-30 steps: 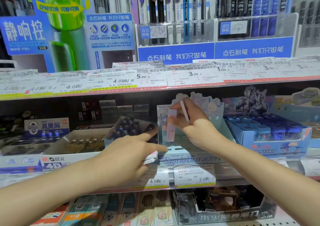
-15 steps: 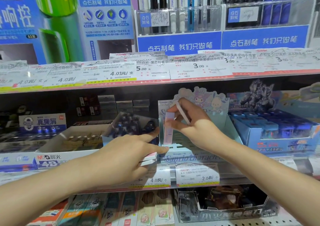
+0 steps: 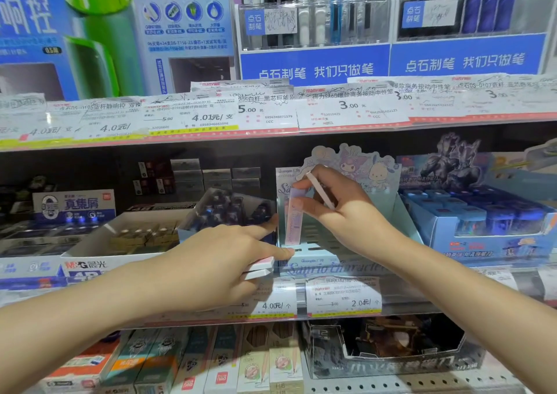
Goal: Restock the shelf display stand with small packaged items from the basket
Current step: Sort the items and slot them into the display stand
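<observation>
Right hand (image 3: 340,212) pinches a pink packet (image 3: 294,218) upright over the display stand (image 3: 401,218); left hand (image 3: 217,264) grips two packets (image 3: 260,268).

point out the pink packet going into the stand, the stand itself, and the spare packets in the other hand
pink packet (image 3: 294,223), head view, middle of its face
display stand (image 3: 316,268), head view, front panel
spare packets (image 3: 260,268), head view, ends sticking out from the left hand (image 3: 217,267)

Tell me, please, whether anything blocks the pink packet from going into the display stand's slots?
Nothing visible does. The right hand holds the pink packet upright directly over the open slots of the display stand.
</observation>
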`<state>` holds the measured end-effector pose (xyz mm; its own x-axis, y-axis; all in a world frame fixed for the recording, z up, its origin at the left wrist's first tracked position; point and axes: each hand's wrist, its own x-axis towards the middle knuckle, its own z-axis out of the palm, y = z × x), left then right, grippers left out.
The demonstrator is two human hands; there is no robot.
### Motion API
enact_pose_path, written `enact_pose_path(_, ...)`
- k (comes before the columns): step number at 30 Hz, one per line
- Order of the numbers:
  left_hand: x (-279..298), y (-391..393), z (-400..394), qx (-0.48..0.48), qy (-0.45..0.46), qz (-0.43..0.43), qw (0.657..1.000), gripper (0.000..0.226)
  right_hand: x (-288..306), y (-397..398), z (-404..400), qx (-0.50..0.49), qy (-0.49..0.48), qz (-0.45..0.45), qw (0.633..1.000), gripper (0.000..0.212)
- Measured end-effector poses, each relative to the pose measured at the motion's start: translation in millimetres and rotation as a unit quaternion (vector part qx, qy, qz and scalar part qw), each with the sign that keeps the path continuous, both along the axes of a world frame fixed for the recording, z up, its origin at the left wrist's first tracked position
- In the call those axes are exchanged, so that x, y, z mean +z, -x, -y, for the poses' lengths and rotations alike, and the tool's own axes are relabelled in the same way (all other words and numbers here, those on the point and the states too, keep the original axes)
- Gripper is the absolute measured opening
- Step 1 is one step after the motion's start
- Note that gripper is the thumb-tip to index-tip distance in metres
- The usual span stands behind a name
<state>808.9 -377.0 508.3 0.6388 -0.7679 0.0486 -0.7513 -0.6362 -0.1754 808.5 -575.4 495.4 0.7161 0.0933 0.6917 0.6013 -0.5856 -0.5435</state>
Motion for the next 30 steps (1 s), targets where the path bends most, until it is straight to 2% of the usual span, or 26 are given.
enact_pose_path(5, 0, 1, 1, -0.002, -0.003, 0.007, 1.0, 0.059, 1, 5, -2, 0.022, -0.009, -0.021, 0.999, 0.013)
enact_pose_path(11, 2, -1, 0, -0.01, -0.002, -0.001, 1.0, 0.056, 2, 1, 1, -0.018, -0.011, -0.025, 0.999, 0.018)
enact_pose_path(17, 0, -2, -2, -0.026, 0.005, 0.006, 1.0, 0.057, 1, 3, 0, 0.001, -0.036, -0.023, 0.999, 0.018)
enact_pose_path(19, 0, -2, -2, -0.031, 0.007, 0.01, 0.999, 0.058, 0, 3, -1, 0.002, 0.003, -0.033, 0.999, 0.019)
enact_pose_path(23, 0, -2, -2, -0.033, 0.009, 0.012, 0.999, 0.058, -1, 8, -2, 0.009, 0.044, -0.04, 0.998, 0.005)
enact_pose_path(26, -1, -3, -2, -0.044, 0.019, 0.015, 0.999, 0.058, 0, 10, -3, -0.021, 0.122, 0.009, 0.992, 0.017)
enact_pose_path(27, -1, -3, -2, -0.045, 0.022, 0.015, 0.999, 0.058, 1, 11, -4, -0.023, 0.122, 0.007, 0.992, 0.018)
enact_pose_path(30, -1, -5, -2, -0.045, 0.031, 0.018, 0.998, 0.057, 8, 20, -6, -0.025, 0.073, -0.075, 0.994, 0.009)
